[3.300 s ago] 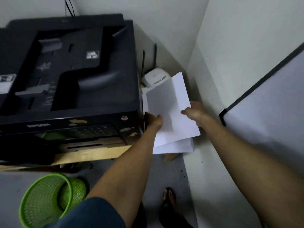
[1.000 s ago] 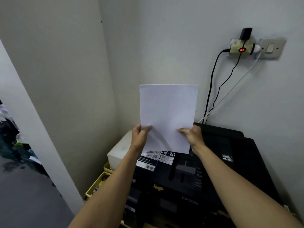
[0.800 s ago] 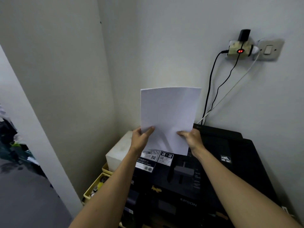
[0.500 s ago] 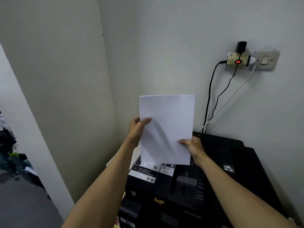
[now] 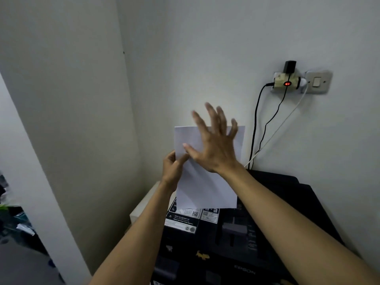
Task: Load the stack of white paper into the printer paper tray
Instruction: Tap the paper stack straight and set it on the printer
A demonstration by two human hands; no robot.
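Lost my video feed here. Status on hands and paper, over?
Left hand grips paper stack at its left edge, upright above printer. Right hand open, fingers spread in front of the sheets. Not loaded yet. Nothing blocking.

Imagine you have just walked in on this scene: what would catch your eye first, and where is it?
The eye lands first on the right hand, fingers spread wide in front of the upright stack of white paper at the centre, while the left hand grips the stack's left edge. Next comes the red glowing light on the wall adapter at upper right, its cables dropping toward the black printer below.
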